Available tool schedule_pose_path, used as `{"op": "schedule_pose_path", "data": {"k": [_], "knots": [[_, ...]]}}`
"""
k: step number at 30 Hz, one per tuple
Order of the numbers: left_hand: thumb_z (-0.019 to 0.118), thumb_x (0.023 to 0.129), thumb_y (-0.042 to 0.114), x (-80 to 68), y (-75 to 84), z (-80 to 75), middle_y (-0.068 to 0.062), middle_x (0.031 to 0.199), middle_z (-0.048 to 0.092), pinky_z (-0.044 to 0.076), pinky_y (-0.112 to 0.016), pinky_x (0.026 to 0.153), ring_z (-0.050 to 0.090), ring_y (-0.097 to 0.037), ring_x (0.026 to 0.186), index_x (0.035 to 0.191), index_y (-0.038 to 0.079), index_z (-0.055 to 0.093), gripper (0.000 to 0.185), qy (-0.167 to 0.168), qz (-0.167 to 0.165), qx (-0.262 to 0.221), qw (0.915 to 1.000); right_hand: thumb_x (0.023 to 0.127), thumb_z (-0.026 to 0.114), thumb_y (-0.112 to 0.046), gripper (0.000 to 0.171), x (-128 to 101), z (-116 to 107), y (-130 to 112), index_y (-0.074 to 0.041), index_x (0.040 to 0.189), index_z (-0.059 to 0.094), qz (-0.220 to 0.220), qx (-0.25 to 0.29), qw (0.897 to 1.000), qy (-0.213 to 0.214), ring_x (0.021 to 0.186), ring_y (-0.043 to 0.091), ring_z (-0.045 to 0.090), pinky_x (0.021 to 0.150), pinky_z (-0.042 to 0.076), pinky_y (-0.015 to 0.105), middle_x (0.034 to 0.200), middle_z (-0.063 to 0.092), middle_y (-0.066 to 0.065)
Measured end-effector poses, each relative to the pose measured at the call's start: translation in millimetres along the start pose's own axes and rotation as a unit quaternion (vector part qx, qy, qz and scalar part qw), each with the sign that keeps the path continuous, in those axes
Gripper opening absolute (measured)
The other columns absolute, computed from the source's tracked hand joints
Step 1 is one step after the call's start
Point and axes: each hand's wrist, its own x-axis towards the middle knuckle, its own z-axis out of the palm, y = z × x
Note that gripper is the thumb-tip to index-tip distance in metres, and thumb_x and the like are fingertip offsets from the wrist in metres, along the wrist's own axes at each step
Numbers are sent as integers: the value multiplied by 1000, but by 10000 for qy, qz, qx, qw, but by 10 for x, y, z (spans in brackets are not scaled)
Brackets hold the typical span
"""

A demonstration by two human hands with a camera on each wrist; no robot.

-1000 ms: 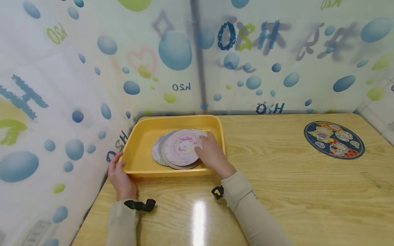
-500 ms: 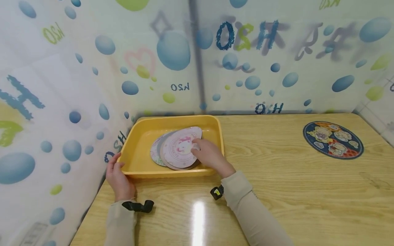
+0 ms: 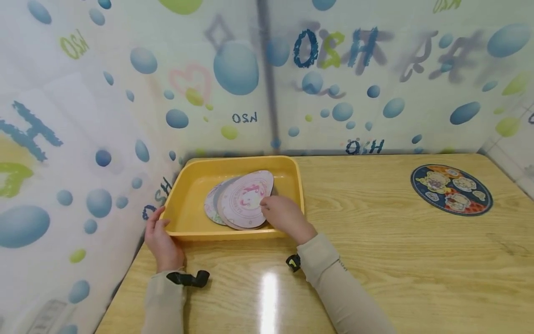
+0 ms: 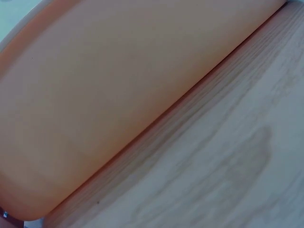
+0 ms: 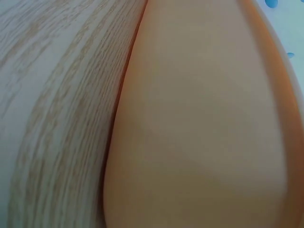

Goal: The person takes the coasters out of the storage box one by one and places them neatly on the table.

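Yellow plastic, a shallow rectangular tray [image 3: 183,211] sits at the near left corner of the pale wooden table [image 3: 375,260], against the bubble-printed curtain [image 3: 83,139]. The left hand [image 3: 160,241] grips the tray's near left corner, thumb over the rim and fingers curled under it, as it did a second ago. The right hand [image 3: 283,215] has drawn back a little toward the near wall of the tray, and its fingers now pinch the right edge of the top round pink printed card [image 3: 244,199], which tilts up off the small stack of round cards [image 3: 212,208] lying in the tray. A second ago that card lay flat under the hand; now its right side is lifted, so I judge the top card is being peeled away from the pile. Far right on the table lies a dark blue round printed card [image 3: 452,189], well apart. Both wrist views show only tray wall and wood grain.
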Motion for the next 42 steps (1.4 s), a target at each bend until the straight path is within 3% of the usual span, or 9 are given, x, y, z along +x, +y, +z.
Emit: {"op": "schedule_pose_path", "data": {"k": [7,13,15,18,22,28,33,37,42], "knots": [[40,85,3,-21,36,-23,-2,132,39,36,-30,97,39,-18,115,114,8,59,35,161,-105,35,9998,91,46,-21,26,42,15,-11,-14,65,48,-107,-47,9998,175,54,11,42,50,36,23,58,43,-1],[39,85,2,-25,26,-16,-2,131,40,37,-30,96,40,-19,115,113,7,59,35,163,-94,-24,9998,91,46,-20,30,49,5,-7,-13,61,44,-90,-34,9995,305,53,12,40,49,34,23,56,40,0],[39,85,2,-21,21,-12,-2,131,40,37,-31,97,40,-18,115,113,7,59,35,162,-80,-23,9998,91,45,-18,26,42,-4,-4,-9,67,53,-114,69,9991,408,55,10,41,51,35,21,61,47,1],[38,85,2,-19,14,0,-2,131,40,36,-31,97,39,-18,115,114,7,58,36,135,-73,-11,9999,91,43,-12,23,31,-29,2,-4,97,64,52,593,9965,586,55,7,48,51,40,21,83,59,5],[38,85,2,-24,6,13,-2,131,40,35,-31,97,39,-18,115,114,7,58,36,118,-89,22,9999,88,41,-4,44,18,-72,8,-5,132,42,410,1445,9861,715,50,12,57,47,45,25,105,58,10],[38,85,2,-26,-2,42,-1,131,40,35,-31,97,40,-18,115,115,7,58,36,72,-103,56,9999,88,42,-7,66,26,-89,38,-12,144,7,839,1963,9735,819,52,18,57,46,43,25,75,57,9],[37,85,2,-23,-8,37,-2,131,40,35,-31,98,40,-18,115,115,8,58,37,108,-128,73,9998,89,45,-15,62,43,-78,60,-10,143,15,982,2241,9657,871,55,19,57,46,43,25,97,62,8],[38,85,2,-19,-7,27,0,130,41,36,-30,97,39,-17,115,114,9,59,36,151,-172,66,9997,89,49,-22,50,52,-60,59,-10,136,35,754,1842,9765,821,67,18,59,58,48,28,108,59,7],[38,85,3,-23,-8,37,0,130,40,36,-29,97,39,-17,116,114,10,59,36,133,-184,128,9997,88,50,-22,57,33,-25,49,-11,140,28,505,785,9927,764,108,18,49,88,42,35,131,46,6]]}}
